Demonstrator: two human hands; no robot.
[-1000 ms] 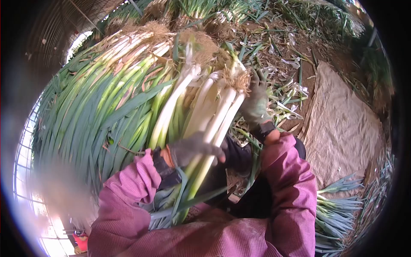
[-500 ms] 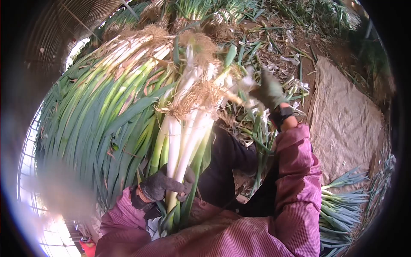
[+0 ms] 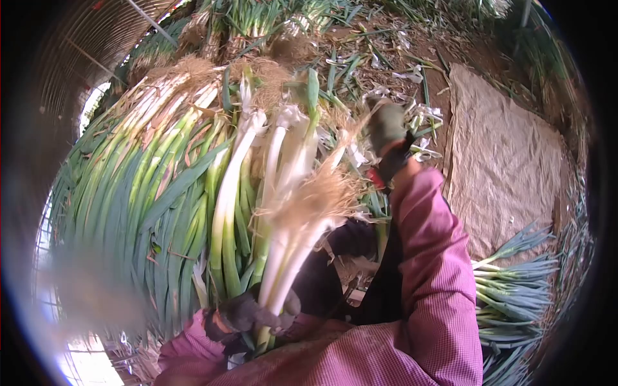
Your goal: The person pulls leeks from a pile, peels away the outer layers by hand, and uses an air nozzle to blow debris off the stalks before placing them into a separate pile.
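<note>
My left hand (image 3: 257,313), in a dark glove, is wrapped round a few leeks (image 3: 283,267) just above my lap. Their white shanks tilt upward, and their tan, hairy roots (image 3: 315,199) are blurred. Beyond the roots, my right hand (image 3: 386,125), in a greenish glove, looks closed. A thin pale strip (image 3: 344,145) runs up toward its fingers, but what lies in them is too smeared to make out. To the left of the held leeks, another white-stemmed leek (image 3: 233,177) lies on the pile.
A large pile of leeks (image 3: 129,186) spreads at the left, roots away from me. More bundles (image 3: 251,22) stand at the back. A tan cloth (image 3: 502,161) lies on the right, with leek greens (image 3: 515,296) at its near end. Peeled scraps (image 3: 412,74) litter the soil.
The held leeks have come lower and nearer to me, with their roots swung down. My right hand has shifted slightly left and up. More white stems now show behind the held ones.
</note>
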